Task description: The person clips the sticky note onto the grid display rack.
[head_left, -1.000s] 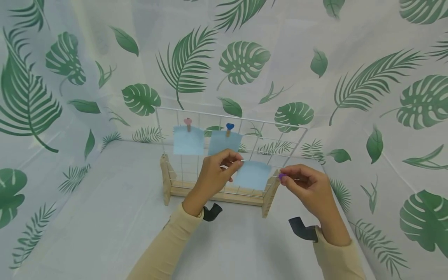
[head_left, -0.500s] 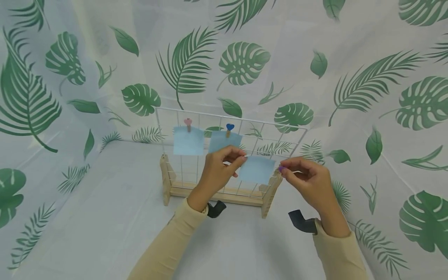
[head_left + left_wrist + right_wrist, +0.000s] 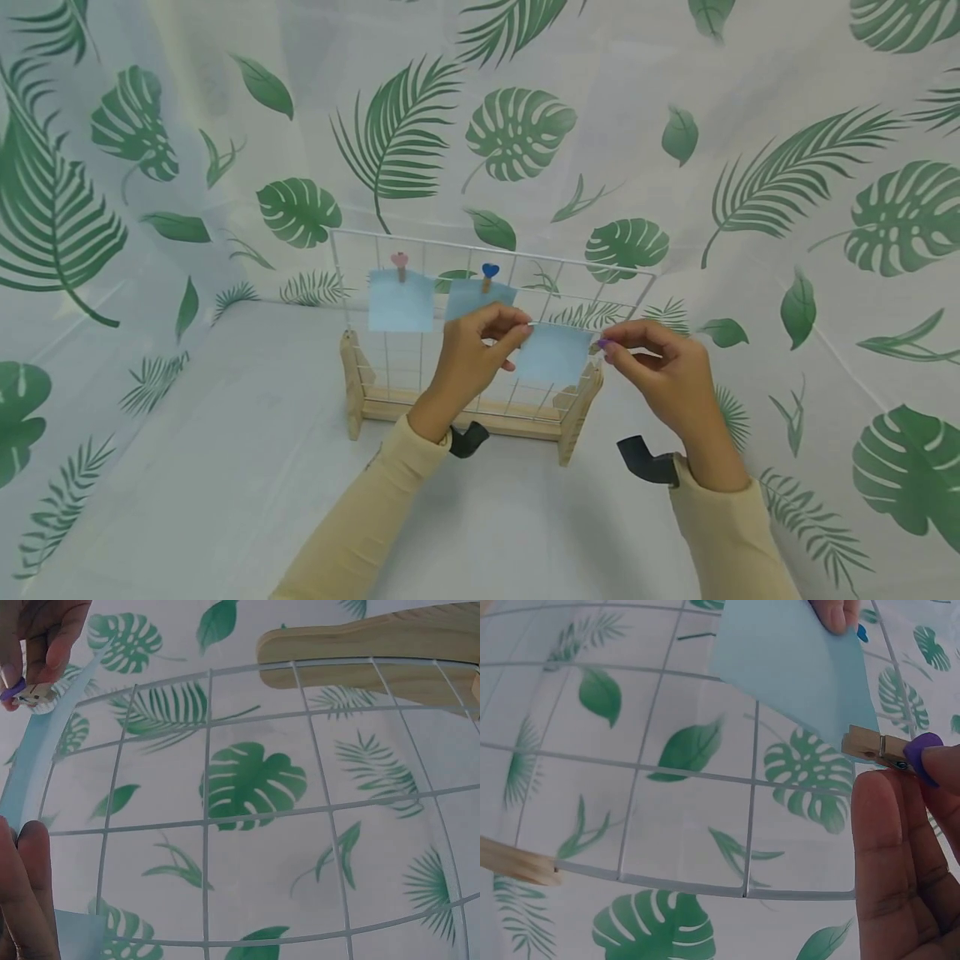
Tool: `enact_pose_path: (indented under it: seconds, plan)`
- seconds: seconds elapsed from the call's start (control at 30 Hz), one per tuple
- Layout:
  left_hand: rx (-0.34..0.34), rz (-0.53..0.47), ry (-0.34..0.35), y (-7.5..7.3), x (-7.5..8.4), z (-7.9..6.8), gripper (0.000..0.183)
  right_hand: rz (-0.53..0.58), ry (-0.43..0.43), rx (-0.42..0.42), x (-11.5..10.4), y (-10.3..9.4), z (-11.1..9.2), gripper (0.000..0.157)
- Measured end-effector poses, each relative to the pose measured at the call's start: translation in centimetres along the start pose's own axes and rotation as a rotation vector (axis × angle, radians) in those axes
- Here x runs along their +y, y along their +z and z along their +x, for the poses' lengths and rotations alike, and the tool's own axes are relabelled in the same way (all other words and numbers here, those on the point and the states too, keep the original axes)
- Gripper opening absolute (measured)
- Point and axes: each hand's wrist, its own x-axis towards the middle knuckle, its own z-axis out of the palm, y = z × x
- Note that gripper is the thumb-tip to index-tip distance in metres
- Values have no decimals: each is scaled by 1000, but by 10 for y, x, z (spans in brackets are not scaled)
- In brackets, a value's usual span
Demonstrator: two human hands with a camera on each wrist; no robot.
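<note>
My left hand (image 3: pixel 483 350) pinches a square light blue paper (image 3: pixel 555 352) by its upper left corner, in front of a white wire grid (image 3: pixel 577 293). To the right of the paper, my right hand (image 3: pixel 660 367) pinches a small wooden clothespin (image 3: pixel 876 745) with a purple decoration (image 3: pixel 924 756). In the right wrist view the clothespin's tip overlaps the paper's corner. Two more blue papers hang on the grid: a left one (image 3: pixel 401 304) under a pink heart clothespin (image 3: pixel 401 265), and a middle one (image 3: pixel 468 298), partly behind my left hand, under a blue heart clothespin (image 3: pixel 489 275).
The grid stands in a wooden base (image 3: pixel 465 418) with upright side pieces (image 3: pixel 581 412) on a white tabletop (image 3: pixel 247 467). A white cloth backdrop (image 3: pixel 622 150) with green leaf prints surrounds it. Black curved pieces (image 3: pixel 645 462) stick out at both cuffs.
The left hand has lifted the paper up and slightly right along the grid. The right hand has risen with the clothespin beside it. The hung papers stay in place.
</note>
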Motion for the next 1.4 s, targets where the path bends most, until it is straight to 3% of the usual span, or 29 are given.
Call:
enact_pose_path:
  seconds: [0.47, 0.8, 1.4]
  plan:
    - [49, -23, 22, 6, 1, 8, 10, 19, 4, 16, -1, -3, 11, 12]
    - [55, -4, 17, 5, 3, 13, 10, -41, -12, 3, -2, -4, 17, 9]
    - [79, 12, 62, 9, 2, 20, 11, -24, -10, 15, -9, -3, 37, 11]
